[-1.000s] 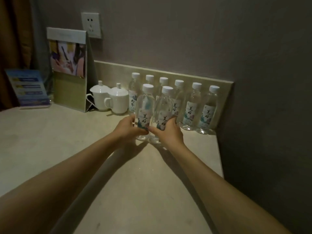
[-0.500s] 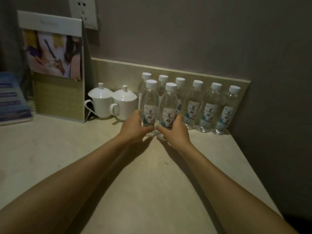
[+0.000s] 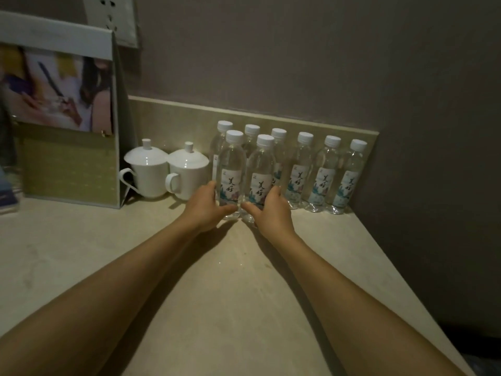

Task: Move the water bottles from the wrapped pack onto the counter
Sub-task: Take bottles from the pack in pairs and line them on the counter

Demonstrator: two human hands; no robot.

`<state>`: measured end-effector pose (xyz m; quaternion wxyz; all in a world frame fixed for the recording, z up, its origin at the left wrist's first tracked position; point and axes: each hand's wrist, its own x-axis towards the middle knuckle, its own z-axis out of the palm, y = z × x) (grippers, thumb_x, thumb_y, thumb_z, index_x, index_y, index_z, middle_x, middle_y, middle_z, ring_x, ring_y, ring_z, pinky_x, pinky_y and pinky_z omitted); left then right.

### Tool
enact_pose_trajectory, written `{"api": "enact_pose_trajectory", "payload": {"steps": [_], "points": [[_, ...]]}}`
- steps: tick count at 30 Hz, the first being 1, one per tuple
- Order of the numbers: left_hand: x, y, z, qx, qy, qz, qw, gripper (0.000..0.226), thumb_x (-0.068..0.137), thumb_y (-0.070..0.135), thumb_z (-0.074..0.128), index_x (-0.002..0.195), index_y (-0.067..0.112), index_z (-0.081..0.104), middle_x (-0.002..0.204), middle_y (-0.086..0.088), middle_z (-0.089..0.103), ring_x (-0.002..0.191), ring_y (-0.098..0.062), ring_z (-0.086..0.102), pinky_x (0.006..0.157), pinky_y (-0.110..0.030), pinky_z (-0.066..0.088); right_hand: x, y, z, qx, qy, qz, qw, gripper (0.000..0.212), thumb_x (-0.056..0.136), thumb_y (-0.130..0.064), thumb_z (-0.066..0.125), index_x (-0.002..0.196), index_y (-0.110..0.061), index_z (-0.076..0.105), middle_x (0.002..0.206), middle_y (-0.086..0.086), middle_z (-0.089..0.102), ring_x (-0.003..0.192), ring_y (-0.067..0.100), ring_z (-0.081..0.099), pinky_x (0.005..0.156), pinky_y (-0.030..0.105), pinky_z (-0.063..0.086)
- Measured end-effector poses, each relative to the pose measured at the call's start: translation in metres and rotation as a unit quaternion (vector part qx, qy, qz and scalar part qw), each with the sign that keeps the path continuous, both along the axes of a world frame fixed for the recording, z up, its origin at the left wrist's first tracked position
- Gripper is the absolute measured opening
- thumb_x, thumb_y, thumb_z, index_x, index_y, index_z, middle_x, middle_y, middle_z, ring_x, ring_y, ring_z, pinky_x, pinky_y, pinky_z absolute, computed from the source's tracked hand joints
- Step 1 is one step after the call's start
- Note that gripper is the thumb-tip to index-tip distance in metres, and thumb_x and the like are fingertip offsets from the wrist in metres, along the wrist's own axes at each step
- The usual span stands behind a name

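Two clear water bottles with white caps stand side by side on the beige counter [image 3: 217,280], in front of a back row. My left hand [image 3: 207,203] grips the base of the left front bottle [image 3: 231,169]. My right hand [image 3: 269,210] grips the base of the right front bottle [image 3: 260,175]. Behind them, several more bottles [image 3: 324,172] line the low backsplash, out to the right corner. The wrapped pack is out of view.
Two white lidded cups [image 3: 187,172] stand left of the bottles. A standing card holder with a picture [image 3: 59,112] is at the far left, with a wall socket [image 3: 111,20] above it. The counter's right edge [image 3: 412,280] runs along a dark wall.
Both hands have pushed the two front bottles back toward the row. The camera has moved closer and tilted, so everything sits lower and larger.
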<state>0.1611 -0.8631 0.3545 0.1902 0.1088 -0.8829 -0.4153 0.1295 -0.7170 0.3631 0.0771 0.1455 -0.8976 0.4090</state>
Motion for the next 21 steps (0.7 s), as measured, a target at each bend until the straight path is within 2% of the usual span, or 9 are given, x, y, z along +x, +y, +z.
{"api": "enact_pose_trajectory", "payload": {"steps": [2,8,17,21], "points": [[0.001,0.002,-0.001,0.004,0.012,0.012,1.000,0.054,0.079,0.023,0.078,0.126,0.017,0.052,0.123,-0.004,0.064,0.112,-0.021,0.062,0.075,-0.023,0.048,0.000,0.001,0.000,-0.020,-0.009,0.007,1.000,0.065,0.084,-0.038,0.071,0.131,-0.009,0.036,0.136,0.012,0.048,0.124,0.029,0.052,0.098,0.047,0.051],[-0.001,0.012,-0.006,-0.009,0.042,0.062,0.997,0.048,0.081,0.025,0.076,0.118,0.013,0.048,0.122,-0.008,0.062,0.113,-0.024,0.063,0.085,-0.032,0.056,-0.002,-0.005,0.000,-0.006,0.012,-0.022,1.000,0.072,0.087,-0.033,0.067,0.141,-0.009,0.025,0.145,0.013,0.039,0.132,0.031,0.044,0.104,0.049,0.045],[-0.005,0.009,-0.006,-0.078,0.060,0.074,0.992,0.050,0.080,0.030,0.077,0.120,0.013,0.052,0.118,-0.005,0.056,0.108,-0.020,0.057,0.089,-0.035,0.054,-0.009,-0.007,-0.002,0.012,0.036,-0.022,0.999,0.064,0.088,-0.031,0.067,0.135,-0.009,0.030,0.140,0.014,0.042,0.127,0.032,0.048,0.099,0.042,0.047],[-0.006,0.009,-0.005,-0.088,0.047,0.074,0.992,0.049,0.081,0.029,0.076,0.121,0.013,0.052,0.119,-0.006,0.057,0.109,-0.021,0.058,0.090,-0.035,0.054,-0.010,-0.005,0.000,0.009,0.035,-0.020,0.999,0.064,0.088,-0.032,0.067,0.136,-0.008,0.030,0.140,0.014,0.042,0.127,0.032,0.047,0.100,0.046,0.048]]}}
